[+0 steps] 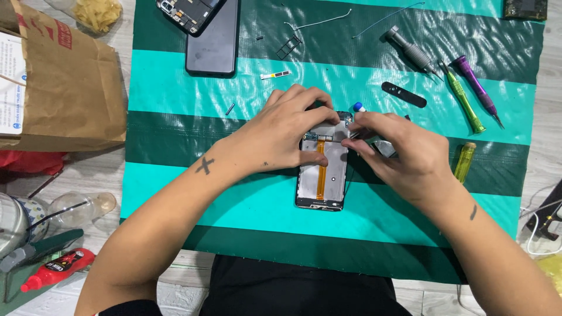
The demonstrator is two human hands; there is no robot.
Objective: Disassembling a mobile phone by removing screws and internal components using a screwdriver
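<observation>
Opened phone frame (321,175), mat (175,88) centre: left hand (281,134) grip pressed on its top; right hand (404,152) grip pinching tweezers (345,137). Risk: a slip could tear the orange ribbon cable (320,175).

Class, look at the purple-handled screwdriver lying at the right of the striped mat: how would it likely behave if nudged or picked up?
The purple-handled screwdriver has a round, slim handle, so a sideways nudge would probably roll it toward the green screwdriver beside it. It looks stiff and light. Its fine tip seems sharp and possibly easy to bend.
</observation>
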